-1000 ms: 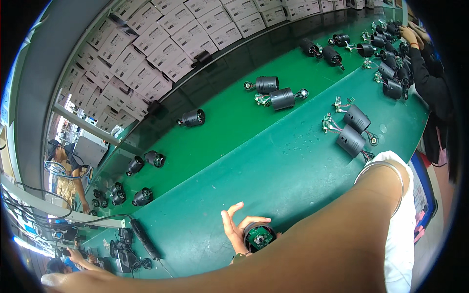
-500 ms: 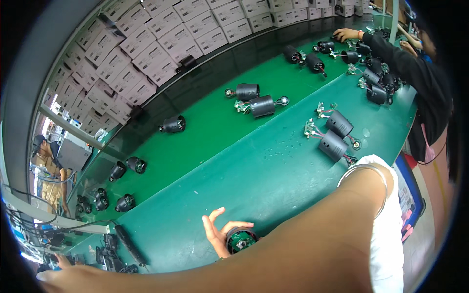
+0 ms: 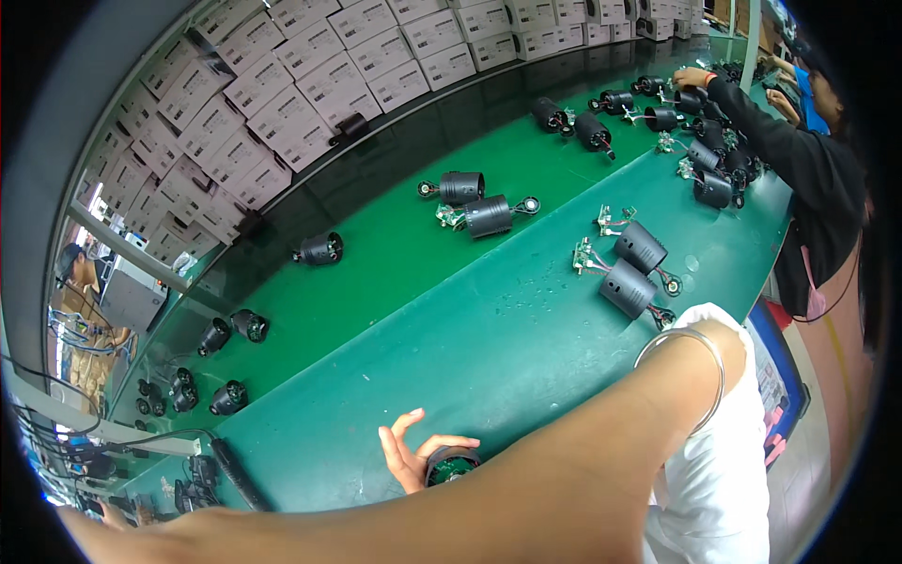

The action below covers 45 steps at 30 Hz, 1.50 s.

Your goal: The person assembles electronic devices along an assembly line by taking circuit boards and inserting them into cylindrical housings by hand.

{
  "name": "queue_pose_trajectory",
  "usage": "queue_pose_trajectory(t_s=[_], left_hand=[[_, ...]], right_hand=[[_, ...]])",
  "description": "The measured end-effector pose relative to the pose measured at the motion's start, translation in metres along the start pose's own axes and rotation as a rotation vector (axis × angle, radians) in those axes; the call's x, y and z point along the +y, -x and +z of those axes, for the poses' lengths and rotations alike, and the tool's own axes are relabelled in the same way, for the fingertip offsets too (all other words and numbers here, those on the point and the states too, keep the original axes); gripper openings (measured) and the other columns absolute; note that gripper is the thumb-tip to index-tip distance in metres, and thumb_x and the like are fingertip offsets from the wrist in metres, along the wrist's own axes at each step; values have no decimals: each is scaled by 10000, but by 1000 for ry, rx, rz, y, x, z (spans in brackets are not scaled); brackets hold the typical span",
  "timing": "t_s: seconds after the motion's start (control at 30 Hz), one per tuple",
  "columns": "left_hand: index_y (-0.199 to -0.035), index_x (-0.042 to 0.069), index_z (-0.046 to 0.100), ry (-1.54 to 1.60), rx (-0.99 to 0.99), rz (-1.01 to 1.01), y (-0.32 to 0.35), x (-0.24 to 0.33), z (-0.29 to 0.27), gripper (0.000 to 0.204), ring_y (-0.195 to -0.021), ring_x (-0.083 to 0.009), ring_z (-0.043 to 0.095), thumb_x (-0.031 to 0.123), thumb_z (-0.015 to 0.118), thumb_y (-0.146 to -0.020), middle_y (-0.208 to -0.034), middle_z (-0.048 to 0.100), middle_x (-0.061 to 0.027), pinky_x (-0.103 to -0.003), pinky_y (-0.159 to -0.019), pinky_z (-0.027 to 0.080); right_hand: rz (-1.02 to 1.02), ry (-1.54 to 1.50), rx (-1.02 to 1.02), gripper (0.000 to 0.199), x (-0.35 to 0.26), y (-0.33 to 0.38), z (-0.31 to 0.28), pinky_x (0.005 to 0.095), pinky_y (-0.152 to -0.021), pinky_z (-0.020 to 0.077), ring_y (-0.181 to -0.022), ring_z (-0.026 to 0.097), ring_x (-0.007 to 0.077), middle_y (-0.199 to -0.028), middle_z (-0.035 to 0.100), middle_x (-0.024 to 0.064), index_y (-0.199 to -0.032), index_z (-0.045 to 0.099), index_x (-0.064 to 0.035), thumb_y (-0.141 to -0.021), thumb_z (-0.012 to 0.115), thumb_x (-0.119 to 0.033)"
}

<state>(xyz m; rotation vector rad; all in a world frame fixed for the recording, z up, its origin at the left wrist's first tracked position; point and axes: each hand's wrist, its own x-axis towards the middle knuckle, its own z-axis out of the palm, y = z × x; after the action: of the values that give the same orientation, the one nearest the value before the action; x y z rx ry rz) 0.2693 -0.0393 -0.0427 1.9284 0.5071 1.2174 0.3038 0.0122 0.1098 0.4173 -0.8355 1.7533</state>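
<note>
My left hand (image 3: pixel 406 462) is around a short black cylindrical housing (image 3: pixel 452 467) with a green circuit board in its open end. Some of its fingers stretch out, and the lower part of the hand and housing is hidden behind my right forearm (image 3: pixel 526 470). That forearm, with a silver bangle (image 3: pixel 720 381), crosses the picture from the right to the lower left edge, where my right hand is cut off from sight. Closest to its far end are a black rod-shaped tool (image 3: pixel 238 476) on a cable and dark devices (image 3: pixel 194 489).
Two black housings with wired boards (image 3: pixel 628 289) lie on the green bench (image 3: pixel 442 352). More housings (image 3: pixel 489 216) rest on the brighter green strip behind. White boxes (image 3: pixel 338 85) are stacked along the back. At the far right, a co-worker's dark sleeve (image 3: pixel 780 132) reaches over clustered housings.
My right arm has reached further toward the lower left, taking its hand out of the picture. The whole view has shifted slightly. My left hand keeps the housing, now more covered by the forearm.
</note>
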Motion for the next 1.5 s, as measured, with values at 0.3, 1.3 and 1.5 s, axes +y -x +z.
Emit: queue_pose_trajectory(t_s=[0.3,1.3,1.5], left_hand=[[-1502,142,1,-96,58,40,9,5,-19,1211,-855,-209,629,25,810,-609,-1206,472,-267,-318,-706,550],[-1176,-45,546,-259,133,12,1,6,-33,605,-834,-266,645,63,800,-638,-994,668,-147,-333,-708,541],[-1118,-39,565,-349,145,56,2,-1,-32,551,-838,-270,640,43,795,-625,-987,666,-147,-336,-707,543]], right_hand=[[318,1407,72,456,-119,97,-15,295,-741,496,-895,562,212,-1107,560,93,-1144,565,-36,-707,656,58],[57,1757,593,188,-36,143,-8,221,-534,511,-600,610,133,-870,693,99,-795,728,-19,-628,797,35],[62,1725,643,201,-33,147,-9,223,-553,512,-622,610,135,-885,688,102,-804,728,-17,-623,799,33]])
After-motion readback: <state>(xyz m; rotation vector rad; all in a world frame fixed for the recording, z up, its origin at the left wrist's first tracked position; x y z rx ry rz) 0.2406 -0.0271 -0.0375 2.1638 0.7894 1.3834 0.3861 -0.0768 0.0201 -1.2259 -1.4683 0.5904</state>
